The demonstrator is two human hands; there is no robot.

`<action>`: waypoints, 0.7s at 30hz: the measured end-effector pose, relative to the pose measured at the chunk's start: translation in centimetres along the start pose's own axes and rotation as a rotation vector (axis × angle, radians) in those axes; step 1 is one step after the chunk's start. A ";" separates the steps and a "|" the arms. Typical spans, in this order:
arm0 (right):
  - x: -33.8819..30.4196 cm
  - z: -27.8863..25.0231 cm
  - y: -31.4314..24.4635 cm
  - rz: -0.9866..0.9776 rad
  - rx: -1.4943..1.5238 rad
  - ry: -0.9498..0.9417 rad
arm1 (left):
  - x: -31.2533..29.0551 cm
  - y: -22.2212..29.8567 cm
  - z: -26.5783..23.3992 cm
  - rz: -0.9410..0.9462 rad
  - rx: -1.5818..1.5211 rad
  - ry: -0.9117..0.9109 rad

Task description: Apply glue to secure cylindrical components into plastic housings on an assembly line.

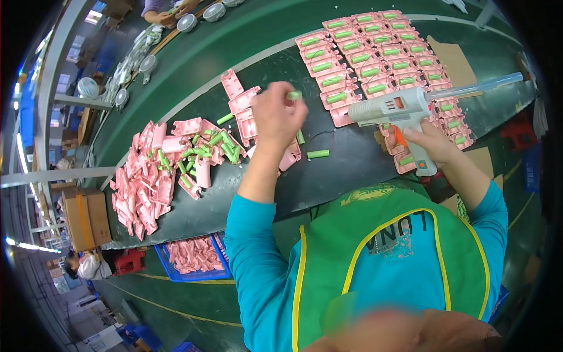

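My left hand (278, 115) is raised over the dark tabletop, its fingers closed on a small green cylindrical battery (295, 95). Below and beside it lie pink plastic shells (245, 101) in a short column, partly hidden by my forearm. Loose green batteries (318, 154) rest on the table close by. In my right hand (435, 142) is a white glue gun (392, 107), gripped by its handle, nozzle toward the left. A clear glue stick (481, 85) juts from its rear. Beyond and under the gun, rows of pink shells (342, 98) each hold a green battery, with thin dark wires.
A heap of pink shells (143, 182) and a pile of green batteries (226, 146) cover the table's left. Below the edge stands a blue crate (170, 273) of pink parts. Across the green conveyor (246, 44) are small white fans (186, 23) and another person's hands (170, 16).
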State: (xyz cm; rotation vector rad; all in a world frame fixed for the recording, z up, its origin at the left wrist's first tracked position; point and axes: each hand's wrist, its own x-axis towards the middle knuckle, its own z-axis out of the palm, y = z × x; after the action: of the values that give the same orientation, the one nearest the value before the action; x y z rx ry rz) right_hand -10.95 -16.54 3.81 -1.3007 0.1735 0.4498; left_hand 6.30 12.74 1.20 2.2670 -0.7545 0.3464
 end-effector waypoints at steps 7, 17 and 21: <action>0.7 -0.1 0.1 -0.016 -0.147 0.028 | -2.3 -0.4 -0.5 -0.184 -0.740 0.247; -0.7 -2.2 0.2 0.036 -0.347 0.134 | -3.0 2.5 6.7 0.093 -0.220 -0.105; -1.3 -1.8 0.1 0.005 -0.294 0.206 | -3.0 3.0 8.4 0.038 -0.066 -0.207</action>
State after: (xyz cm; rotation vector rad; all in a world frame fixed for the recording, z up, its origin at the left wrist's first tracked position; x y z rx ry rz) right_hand -11.91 -18.52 3.72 -1.6367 0.2907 0.3529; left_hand 2.30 6.40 -4.45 2.2507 -0.9021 0.1030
